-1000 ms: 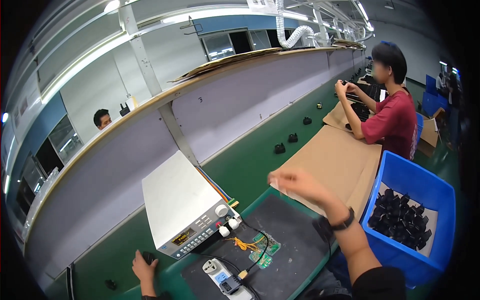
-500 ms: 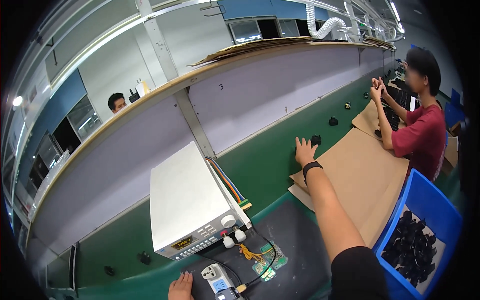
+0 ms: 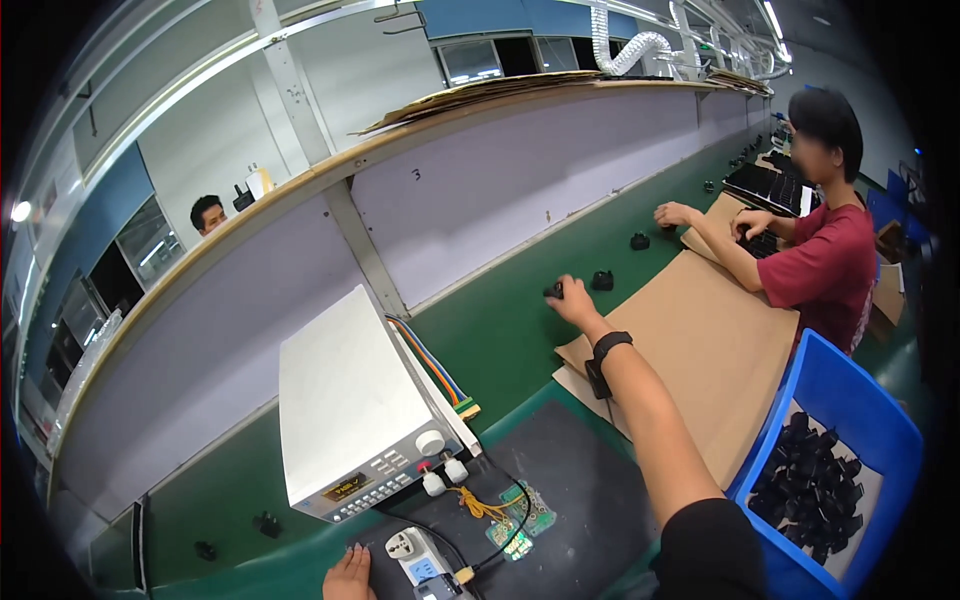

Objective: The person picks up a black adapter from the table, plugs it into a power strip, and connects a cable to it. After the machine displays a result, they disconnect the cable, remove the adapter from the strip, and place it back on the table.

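Observation:
With fingers closed, my right hand (image 3: 573, 301) grips a small black plug adapter (image 3: 553, 290) over the green bench (image 3: 490, 325). A similar black adapter (image 3: 602, 280) sits just to the right of the hand. My left hand (image 3: 348, 577) lies with its fingers stretched out at the near edge of the dark mat (image 3: 590, 500), holding nothing. Beside it stands a white power strip (image 3: 418, 556) with a black plug in it. Green circuit boards (image 3: 521, 520) with a yellow wire lie on the mat, below the white bench instrument (image 3: 365, 395).
Cardboard sheets (image 3: 700, 350) cover the bench to the right. A blue bin (image 3: 835, 375) holding several black adapters stands near right. Farther along, a co-worker in a red shirt (image 3: 825, 255) reaches over the bench. Two black pieces (image 3: 267, 524) sit at left.
My right hand has closed on a black adapter and drawn slightly back. The co-worker's hands have come down, one reaching toward the bench. The view has shifted slightly.

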